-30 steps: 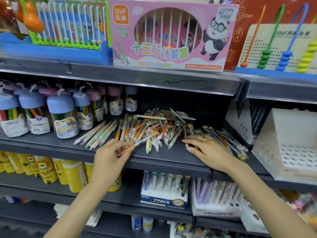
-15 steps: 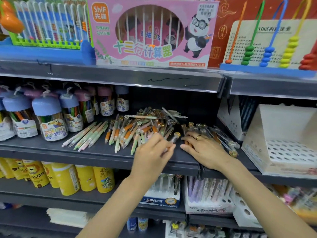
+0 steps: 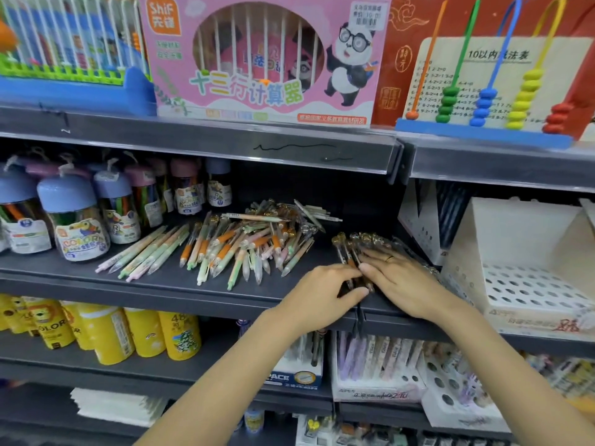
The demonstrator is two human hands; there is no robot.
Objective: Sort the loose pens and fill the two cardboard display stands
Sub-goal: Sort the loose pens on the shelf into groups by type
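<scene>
Pens with dark barrels and gold tops (image 3: 352,244) lie bunched just right of the mixed pile (image 3: 251,243) on the shelf (image 3: 161,284). Your left hand (image 3: 322,292) has crossed from the pile in the last second and now curls against this bunch, seemingly adding one pen; whether it still pinches it, you cannot tell. Your right hand (image 3: 402,281) presses flat, fingers straight, over the bunch. So one sort grows. Right of the bunch, the white cardboard stand (image 3: 528,284) shows only open holes; filling has not begun.
</scene>
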